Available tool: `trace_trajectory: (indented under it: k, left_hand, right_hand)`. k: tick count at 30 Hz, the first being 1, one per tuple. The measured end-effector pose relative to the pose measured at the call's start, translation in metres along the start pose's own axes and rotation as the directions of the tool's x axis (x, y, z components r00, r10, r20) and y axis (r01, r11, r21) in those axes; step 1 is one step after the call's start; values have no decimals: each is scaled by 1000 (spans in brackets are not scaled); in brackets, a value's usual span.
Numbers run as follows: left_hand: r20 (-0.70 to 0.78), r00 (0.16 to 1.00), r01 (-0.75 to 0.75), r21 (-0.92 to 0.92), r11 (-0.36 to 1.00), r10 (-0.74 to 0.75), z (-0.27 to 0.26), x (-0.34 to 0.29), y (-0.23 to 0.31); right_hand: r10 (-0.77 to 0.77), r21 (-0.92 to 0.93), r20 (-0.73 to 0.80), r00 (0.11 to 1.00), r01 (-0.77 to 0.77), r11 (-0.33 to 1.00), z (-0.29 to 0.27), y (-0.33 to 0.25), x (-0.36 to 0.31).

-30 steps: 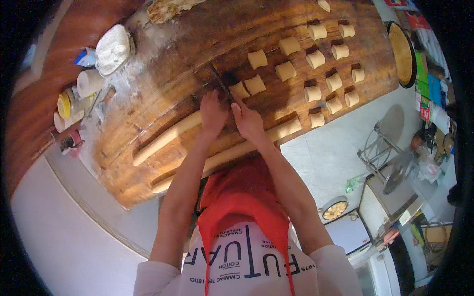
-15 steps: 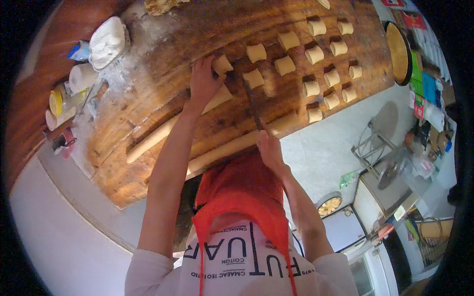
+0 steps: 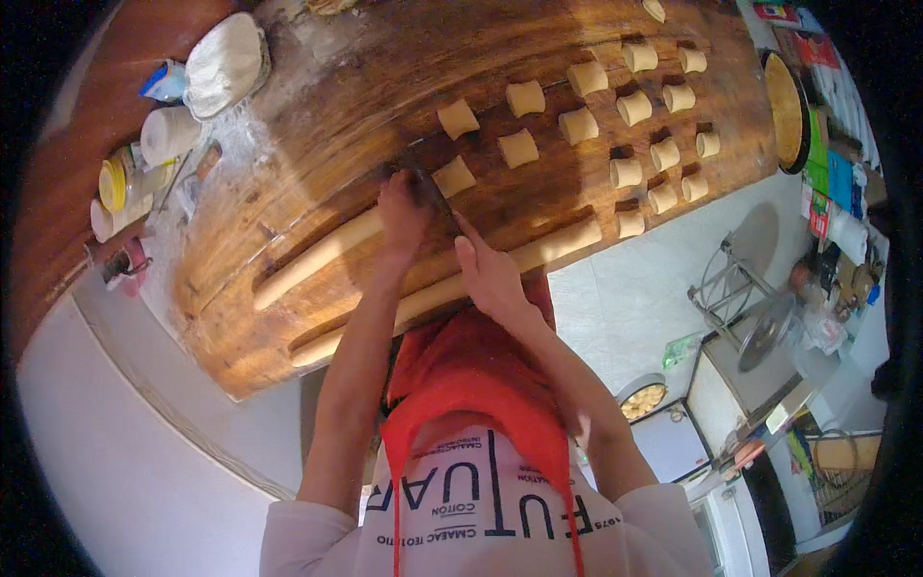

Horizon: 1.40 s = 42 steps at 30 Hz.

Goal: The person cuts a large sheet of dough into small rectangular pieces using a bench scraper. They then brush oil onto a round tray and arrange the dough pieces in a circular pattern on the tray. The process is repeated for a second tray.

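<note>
My right hand [image 3: 492, 277] grips a knife [image 3: 435, 197] by its handle. The dark blade slants across the upper dough roll [image 3: 322, 255], between the roll and a short dough piece [image 3: 454, 178] at its right end. My left hand [image 3: 404, 207] is closed over the roll's end, left of the blade, its fingertips partly hidden. Closer to my body lies a second long dough roll [image 3: 442, 300], passing beneath both forearms. Beyond the knife, cut dough pieces such as this one [image 3: 517, 148] are spread in rows to the right.
The wooden table [image 3: 317, 173] carries a white tub of flour [image 3: 224, 67], a white container [image 3: 168, 135] and a yellow-lidded jar [image 3: 115, 185] on the left. A round pan [image 3: 786, 111] stands past its right edge, near a metal stool [image 3: 735, 288].
My left hand has left a cut dough piece and come back onto the upper roll's end. The knife has swung left onto that roll. The view has shifted slightly.
</note>
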State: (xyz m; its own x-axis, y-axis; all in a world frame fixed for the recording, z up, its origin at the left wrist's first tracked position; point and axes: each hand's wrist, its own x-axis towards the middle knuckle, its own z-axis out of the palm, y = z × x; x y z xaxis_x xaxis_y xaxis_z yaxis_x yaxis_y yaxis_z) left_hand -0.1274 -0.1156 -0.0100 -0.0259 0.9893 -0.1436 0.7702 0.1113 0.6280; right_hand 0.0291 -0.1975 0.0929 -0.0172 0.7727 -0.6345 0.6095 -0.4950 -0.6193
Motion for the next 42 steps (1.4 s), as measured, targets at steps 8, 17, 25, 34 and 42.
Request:
trace_trajectory:
  k: [8, 17, 25, 34, 42]
  left_hand:
    - [20, 998, -61, 103, 993, 59, -18, 0, 12]
    - [109, 946, -320, 186, 929, 304, -6, 12, 50]
    - [-21, 949, -300, 250, 921, 314, 12, 2, 77]
    - [391, 893, -138, -235, 962, 224, 109, -105, 124]
    - [114, 986, -97, -177, 980, 118, 147, -120, 148]
  right_hand:
    - [-68, -69, -72, 995, 63, 996, 22, 2, 54]
    - [-81, 59, -163, 983, 91, 994, -16, 103, -80]
    - [159, 293, -83, 984, -129, 948, -54, 144, -131]
    - [121, 88, -168, 978, -108, 990, -106, 158, -126]
    - [72, -48, -116, 991, -78, 996, -122, 158, -114]
